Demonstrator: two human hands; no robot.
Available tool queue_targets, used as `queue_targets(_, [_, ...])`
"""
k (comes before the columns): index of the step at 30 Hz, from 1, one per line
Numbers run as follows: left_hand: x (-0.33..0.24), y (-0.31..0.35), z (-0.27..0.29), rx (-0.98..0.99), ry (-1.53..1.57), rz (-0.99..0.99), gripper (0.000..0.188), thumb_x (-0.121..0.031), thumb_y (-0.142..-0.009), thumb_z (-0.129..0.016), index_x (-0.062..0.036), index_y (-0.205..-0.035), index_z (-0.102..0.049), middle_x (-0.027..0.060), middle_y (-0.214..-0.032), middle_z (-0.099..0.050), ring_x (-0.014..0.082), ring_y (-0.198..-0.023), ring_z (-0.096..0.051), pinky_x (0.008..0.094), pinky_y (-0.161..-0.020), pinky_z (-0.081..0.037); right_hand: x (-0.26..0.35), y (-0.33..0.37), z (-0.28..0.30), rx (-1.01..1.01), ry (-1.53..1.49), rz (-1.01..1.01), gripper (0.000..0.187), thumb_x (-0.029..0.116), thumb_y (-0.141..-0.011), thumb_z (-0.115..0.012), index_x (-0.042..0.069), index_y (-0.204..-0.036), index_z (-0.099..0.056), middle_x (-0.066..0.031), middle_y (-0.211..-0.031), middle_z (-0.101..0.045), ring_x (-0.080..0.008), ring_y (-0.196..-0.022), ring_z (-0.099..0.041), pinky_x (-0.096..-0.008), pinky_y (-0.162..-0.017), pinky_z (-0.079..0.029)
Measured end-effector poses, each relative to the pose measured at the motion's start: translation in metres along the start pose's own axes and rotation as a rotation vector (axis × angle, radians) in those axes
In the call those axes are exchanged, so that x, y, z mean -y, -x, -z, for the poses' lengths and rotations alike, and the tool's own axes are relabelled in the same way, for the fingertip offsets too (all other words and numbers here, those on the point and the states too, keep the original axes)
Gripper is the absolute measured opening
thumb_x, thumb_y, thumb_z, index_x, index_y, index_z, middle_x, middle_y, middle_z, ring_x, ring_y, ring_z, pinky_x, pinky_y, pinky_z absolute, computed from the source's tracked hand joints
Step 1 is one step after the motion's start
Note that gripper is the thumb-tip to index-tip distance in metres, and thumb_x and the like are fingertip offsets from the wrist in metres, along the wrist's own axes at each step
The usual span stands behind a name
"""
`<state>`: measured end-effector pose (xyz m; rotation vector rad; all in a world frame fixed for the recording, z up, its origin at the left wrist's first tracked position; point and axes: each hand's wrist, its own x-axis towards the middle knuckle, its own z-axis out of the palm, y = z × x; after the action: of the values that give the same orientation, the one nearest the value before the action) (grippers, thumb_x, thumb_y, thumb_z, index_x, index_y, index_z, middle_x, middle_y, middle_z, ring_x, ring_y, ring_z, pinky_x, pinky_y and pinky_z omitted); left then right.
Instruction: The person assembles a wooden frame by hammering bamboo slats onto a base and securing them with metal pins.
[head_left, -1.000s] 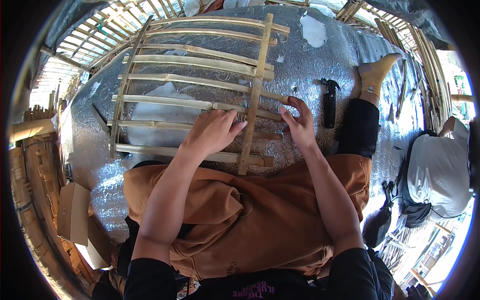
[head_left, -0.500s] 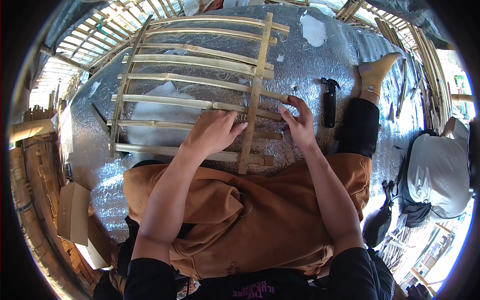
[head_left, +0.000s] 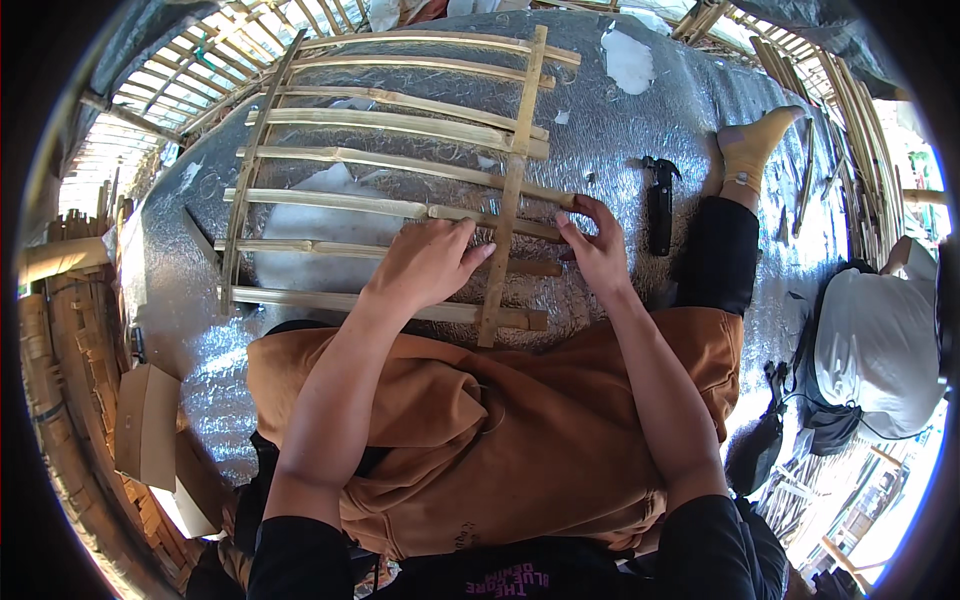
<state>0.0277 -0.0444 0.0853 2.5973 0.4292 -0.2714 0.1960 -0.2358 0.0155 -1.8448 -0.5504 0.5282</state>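
Note:
Across the floor in front of me lies a bamboo lattice [head_left: 380,122], several split slats laid over by two crosspieces. My left hand [head_left: 428,262] is closed over a bamboo slat [head_left: 330,203] in its near half, thumb pointing toward the right crosspiece [head_left: 512,185]. Past that crosspiece, my right hand [head_left: 600,250] curls its thumb and fingers around the slat's right end. Its index finger also reaches the end of the slat just beyond. The fingertips of both hands are partly hidden.
A black-handled hammer [head_left: 660,205] lies to the right of the lattice, beside my outstretched leg [head_left: 718,250]. Silvery foil sheeting [head_left: 600,130] with torn white patches covers the floor. An opened cardboard box [head_left: 147,425] stands at the left, and a pale bag [head_left: 870,340] at the right.

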Motion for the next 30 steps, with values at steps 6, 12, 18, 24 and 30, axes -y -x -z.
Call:
queue_targets(6, [0.009,0.001,-0.008,-0.074,-0.037,-0.059,0.041,-0.04,-0.099,-0.056,-0.0006,-0.097,-0.065,0.0195,-0.076,-0.07,0.0399,-0.076,-0.07,0.0498,-0.07,-0.058,0.015,0.005,0.005,-0.058,0.461,0.146,0.042,0.02,-0.09,-0.076,-0.003,-0.12,-0.058,-0.0165,-0.102,-0.071,-0.026,-0.076,-0.075,-0.0334,-0.067,-0.057])
queue_targets(12, [0.005,0.001,0.0,0.031,-0.001,0.004,0.037,-0.037,-0.101,-0.056,-0.0009,-0.106,-0.061,0.0211,-0.094,-0.07,0.0423,-0.09,-0.067,0.0514,-0.079,-0.054,0.015,0.003,0.014,-0.123,0.394,0.131,0.034,0.019,-0.09,-0.075,0.0,-0.113,-0.06,-0.0157,-0.1,-0.071,-0.0254,-0.078,-0.075,-0.0376,-0.067,-0.057])
queue_targets(18, [0.006,0.002,0.003,-0.029,0.028,0.008,0.033,-0.034,-0.1,-0.058,-0.003,-0.112,-0.06,0.0195,-0.105,-0.068,0.0403,-0.098,-0.066,0.05,-0.084,-0.053,0.028,-0.033,0.012,-0.028,0.502,0.214,0.027,0.019,-0.092,-0.073,0.002,-0.111,-0.062,-0.014,-0.095,-0.073,-0.0255,-0.084,-0.075,-0.0381,-0.073,-0.058])
queue_targets(24, [0.0,-0.004,0.005,-0.036,0.093,-0.016,0.032,-0.032,-0.098,-0.062,-0.0047,-0.114,-0.06,0.0173,-0.104,-0.068,0.0397,-0.098,-0.066,0.0514,-0.084,-0.053,0.033,-0.113,0.006,0.078,0.62,0.219,0.022,0.017,-0.091,-0.07,0.007,-0.111,-0.068,-0.012,-0.104,-0.074,-0.0291,-0.096,-0.072,-0.0392,-0.085,-0.058])
queue_targets(30, [0.008,0.0,0.001,-0.087,0.12,-0.015,0.033,-0.033,-0.097,-0.062,-0.0064,-0.116,-0.06,0.0176,-0.103,-0.068,0.0394,-0.097,-0.067,0.0511,-0.084,-0.053,0.04,-0.14,-0.01,0.255,0.718,0.246,0.027,0.014,-0.088,-0.071,0.01,-0.115,-0.069,-0.0103,-0.112,-0.072,-0.0275,-0.106,-0.069,-0.0387,-0.095,-0.054])
